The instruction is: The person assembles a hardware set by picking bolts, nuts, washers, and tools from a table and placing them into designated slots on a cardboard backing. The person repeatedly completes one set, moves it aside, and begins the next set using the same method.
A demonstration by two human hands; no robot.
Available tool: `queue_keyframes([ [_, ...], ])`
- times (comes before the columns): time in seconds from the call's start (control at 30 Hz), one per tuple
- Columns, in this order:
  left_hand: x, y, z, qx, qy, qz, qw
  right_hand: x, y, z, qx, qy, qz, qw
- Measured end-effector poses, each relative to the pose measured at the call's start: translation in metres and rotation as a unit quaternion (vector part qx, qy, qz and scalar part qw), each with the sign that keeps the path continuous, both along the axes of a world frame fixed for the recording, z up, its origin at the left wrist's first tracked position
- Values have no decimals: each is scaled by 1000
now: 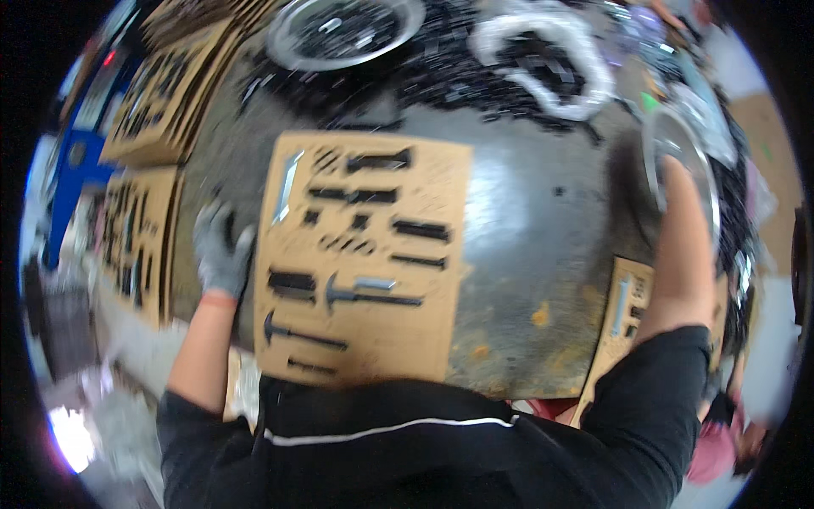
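A tan cardboard sheet (407, 339) lies on the dark metal table in front of me. Black and silver parts are set out on it in separate groups, some shaped like small hammers (373, 297), others like short bars. My left hand (222, 250), in a grey glove, is just off the sheet's left edge with thumb and fingers apart and nothing seen in it. At the right, my right hand (670, 163) reaches into a round metal bowl (710, 182). Blur and the bowl hide its fingers, so its grip cannot be made out.
Stacked cardboard sheets with parts (174, 93) stand at the left, with more below (140, 246). A metal basin (280, 47) and a clear plastic bag (598, 81) sit among heaped black pieces at the back. Another loaded cardboard (606, 339) lies by my right arm. Someone in pink (716, 450) is at lower right.
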State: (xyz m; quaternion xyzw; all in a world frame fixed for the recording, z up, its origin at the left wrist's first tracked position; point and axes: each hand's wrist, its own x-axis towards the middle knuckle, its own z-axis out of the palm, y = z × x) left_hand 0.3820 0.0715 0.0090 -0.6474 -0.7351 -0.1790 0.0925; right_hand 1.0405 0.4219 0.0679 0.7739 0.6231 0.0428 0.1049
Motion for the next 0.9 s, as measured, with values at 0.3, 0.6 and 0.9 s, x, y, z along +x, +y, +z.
queue_keyframes([
  [0.3,-12,-6,-16,50,10,4,999,21,-15,-16,71,72,47,994],
  [0.6,-24,-15,-22,119,-15,-17,993,-242,-247,40,114,389,279,870],
  [0.9,-28,-16,-24,157,-79,-18,984,-426,-392,-24,16,307,492,815],
])
